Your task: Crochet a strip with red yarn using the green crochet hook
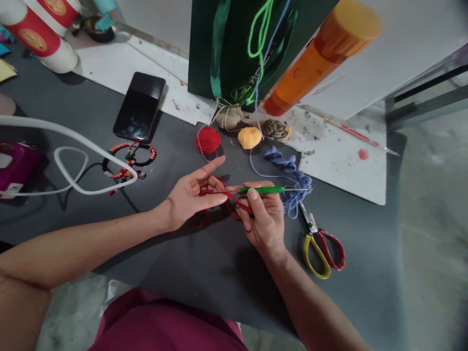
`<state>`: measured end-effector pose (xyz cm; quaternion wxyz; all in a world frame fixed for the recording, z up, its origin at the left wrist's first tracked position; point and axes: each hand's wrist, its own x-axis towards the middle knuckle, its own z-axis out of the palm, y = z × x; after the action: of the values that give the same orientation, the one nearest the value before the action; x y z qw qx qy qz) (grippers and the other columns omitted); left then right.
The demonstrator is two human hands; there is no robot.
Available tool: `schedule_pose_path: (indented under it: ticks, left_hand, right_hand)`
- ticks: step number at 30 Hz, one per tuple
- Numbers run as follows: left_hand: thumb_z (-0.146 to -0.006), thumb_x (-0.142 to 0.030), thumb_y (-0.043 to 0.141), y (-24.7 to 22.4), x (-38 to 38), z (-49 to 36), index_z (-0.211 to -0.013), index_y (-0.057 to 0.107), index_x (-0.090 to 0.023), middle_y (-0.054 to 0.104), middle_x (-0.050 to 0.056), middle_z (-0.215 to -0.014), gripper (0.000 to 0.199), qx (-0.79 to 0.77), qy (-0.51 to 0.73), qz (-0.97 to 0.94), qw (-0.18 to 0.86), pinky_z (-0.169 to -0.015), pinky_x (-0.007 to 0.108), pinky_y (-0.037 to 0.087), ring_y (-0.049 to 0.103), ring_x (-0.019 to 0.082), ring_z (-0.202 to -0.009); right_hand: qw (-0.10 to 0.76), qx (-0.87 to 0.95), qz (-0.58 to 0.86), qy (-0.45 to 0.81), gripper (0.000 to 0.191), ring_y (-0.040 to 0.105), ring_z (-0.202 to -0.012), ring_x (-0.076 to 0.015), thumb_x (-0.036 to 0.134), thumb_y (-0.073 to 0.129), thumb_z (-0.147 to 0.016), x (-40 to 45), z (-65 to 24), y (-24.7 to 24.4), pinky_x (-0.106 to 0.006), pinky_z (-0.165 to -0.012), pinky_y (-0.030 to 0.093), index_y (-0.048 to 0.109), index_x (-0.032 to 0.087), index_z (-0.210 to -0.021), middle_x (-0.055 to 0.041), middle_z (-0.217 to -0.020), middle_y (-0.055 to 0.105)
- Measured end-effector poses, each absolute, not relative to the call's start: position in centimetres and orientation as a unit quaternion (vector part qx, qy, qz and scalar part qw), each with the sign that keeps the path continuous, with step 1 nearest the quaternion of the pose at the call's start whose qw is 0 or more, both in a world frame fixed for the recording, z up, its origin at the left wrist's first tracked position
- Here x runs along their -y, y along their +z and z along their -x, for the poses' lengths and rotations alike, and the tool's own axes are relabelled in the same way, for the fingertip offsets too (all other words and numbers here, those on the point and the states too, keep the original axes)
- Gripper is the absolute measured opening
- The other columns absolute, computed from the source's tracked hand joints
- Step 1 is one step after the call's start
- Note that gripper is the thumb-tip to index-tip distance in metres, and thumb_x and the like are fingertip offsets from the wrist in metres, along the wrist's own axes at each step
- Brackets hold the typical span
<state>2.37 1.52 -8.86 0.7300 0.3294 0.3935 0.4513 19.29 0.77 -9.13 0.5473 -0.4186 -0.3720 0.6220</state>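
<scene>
Over the dark tabletop my right hand point(266, 219) is closed around a crochet hook point(268, 190) with a green handle. Its metal tip points left into red yarn point(239, 207) between my hands. My left hand point(193, 195) pinches that yarn with thumb and fingers, index finger stretched out with a strand over it. Part of the red work hangs below the fingers; its shape is hard to make out. Just beyond lies a red yarn ball point(207, 140), beside a yellow ball point(250, 138). To the right rests a curly blue crocheted piece point(292, 175).
Scissors point(316, 239) lie right of my right hand. At the back stand a dark green bag point(234, 58) and an orange tube point(314, 63). A phone point(141, 106), beaded bracelets point(127, 158) and a white cable point(73, 127) are on the left. Beige point(229, 117) and brown yarn point(275, 129) sit behind.
</scene>
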Motion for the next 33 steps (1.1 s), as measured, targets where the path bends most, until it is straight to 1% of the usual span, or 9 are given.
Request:
schedule_pose_path:
  ticks: [6,10,13,16,19,23,28,33]
  left_hand:
    - [-0.073,-0.017,0.085,-8.15,-1.51,-2.32,-0.151,0.056,-0.023,0.065,-0.003,-0.082,0.083,-0.411,0.451,-0.341,0.715,-0.088,0.029,0.052,0.061,0.012,-0.083]
    - [-0.072,-0.017,0.086,-8.33,-1.56,-2.29,-0.151,0.056,-0.023,0.066,-0.002,-0.081,0.084,-0.407,0.454,-0.338,0.717,-0.085,0.028,0.052,0.061,0.012,-0.081]
    - [-0.073,-0.018,0.085,-8.56,-1.60,-2.28,-0.151,0.056,-0.022,0.066,-0.003,-0.082,0.083,-0.409,0.454,-0.336,0.717,-0.082,0.028,0.052,0.061,0.012,-0.080]
    - [-0.073,-0.019,0.085,-8.65,-1.63,-2.28,-0.150,0.056,-0.021,0.065,-0.003,-0.081,0.083,-0.411,0.458,-0.332,0.715,-0.082,0.027,0.051,0.061,0.011,-0.079]
    - [-0.073,-0.020,0.086,-8.64,-1.62,-2.28,-0.150,0.056,-0.021,0.066,-0.003,-0.081,0.083,-0.411,0.458,-0.327,0.717,-0.083,0.028,0.051,0.061,0.011,-0.079]
    - [-0.072,-0.017,0.085,-8.60,-1.58,-2.27,-0.154,0.051,-0.021,0.067,-0.003,-0.082,0.088,-0.394,0.439,-0.327,0.739,-0.083,0.029,0.050,0.061,0.011,-0.080]
    - [-0.073,-0.017,0.085,-8.67,-1.59,-2.28,-0.155,0.049,-0.024,0.067,-0.004,-0.080,0.090,-0.384,0.437,-0.322,0.747,-0.079,0.026,0.050,0.060,0.011,-0.078]
    - [-0.073,-0.015,0.084,-8.78,-1.60,-2.33,-0.157,0.047,-0.026,0.067,-0.005,-0.079,0.092,-0.363,0.444,-0.315,0.756,-0.080,0.026,0.049,0.061,0.010,-0.078]
  right_hand:
    - [0.540,0.353,0.429,0.632,0.027,0.030,-0.030,-0.0006,0.046,0.079,-0.087,-0.93,-19.27,-9.06,-0.015,-0.030,0.024,0.062,0.024,-0.091,0.0038,-0.071,0.077]
    - [0.531,0.368,0.454,0.613,0.033,0.032,-0.029,-0.0013,0.053,0.075,-0.089,-0.96,-19.43,-9.11,-0.016,-0.030,0.026,0.056,0.026,-0.093,0.0055,-0.069,0.075]
    - [0.533,0.375,0.466,0.599,0.036,0.034,-0.029,-0.0019,0.057,0.071,-0.091,-0.90,-19.45,-9.07,-0.016,-0.029,0.023,0.052,0.027,-0.094,0.0054,-0.071,0.075]
    - [0.544,0.377,0.470,0.584,0.034,0.037,-0.030,-0.0029,0.057,0.067,-0.094,-0.69,-19.29,-8.85,-0.016,-0.028,0.021,0.050,0.028,-0.097,0.0044,-0.074,0.076]
    - [0.555,0.382,0.468,0.572,0.030,0.039,-0.029,-0.0029,0.054,0.064,-0.097,-0.44,-19.09,-8.60,-0.016,-0.029,0.021,0.049,0.028,-0.097,0.0030,-0.078,0.078]
    - [0.561,0.383,0.478,0.558,0.029,0.036,-0.029,-0.0031,0.054,0.064,-0.097,-0.43,-19.04,-8.54,-0.018,-0.029,0.021,0.049,0.029,-0.096,0.0028,-0.076,0.077]
    - [0.549,0.370,0.454,0.596,0.030,0.030,-0.029,-0.0017,0.054,0.069,-0.093,-0.76,-19.36,-8.57,-0.018,-0.030,0.022,0.052,0.029,-0.093,0.0045,-0.077,0.077]
    - [0.529,0.382,0.445,0.614,0.029,0.027,-0.030,-0.0024,0.056,0.069,-0.093,-0.88,-19.62,-8.61,-0.019,-0.033,0.024,0.054,0.030,-0.094,0.0062,-0.078,0.078]
